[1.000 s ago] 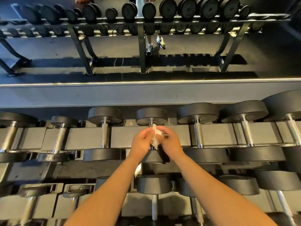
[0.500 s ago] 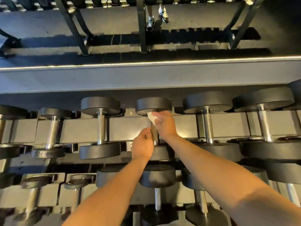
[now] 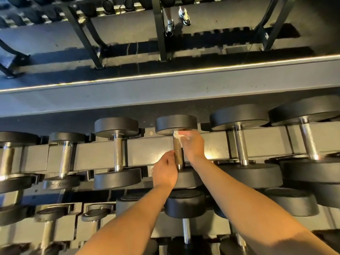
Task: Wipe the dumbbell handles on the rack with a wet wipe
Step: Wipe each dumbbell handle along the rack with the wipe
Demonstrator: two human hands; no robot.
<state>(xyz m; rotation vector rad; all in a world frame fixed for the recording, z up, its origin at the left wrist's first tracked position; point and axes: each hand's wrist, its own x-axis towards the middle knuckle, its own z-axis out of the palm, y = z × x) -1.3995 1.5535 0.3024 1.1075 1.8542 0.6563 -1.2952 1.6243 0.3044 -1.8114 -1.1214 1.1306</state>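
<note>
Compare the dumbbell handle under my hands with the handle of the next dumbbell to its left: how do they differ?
The handle under the hands looks dull and brownish; the left neighbour's handle shines bright silver. The first has the right hand holding a wet wipe at its far end and the left hand against its near end; the neighbour's is untouched. Both are knurled and lie front to back on the same tier.

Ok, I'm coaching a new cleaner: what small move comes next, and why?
Probably slide the right hand with its wet wipe back along the handle toward the left hand: the wipe sits at the far end, and the knurled length below it lies uncovered.
</note>
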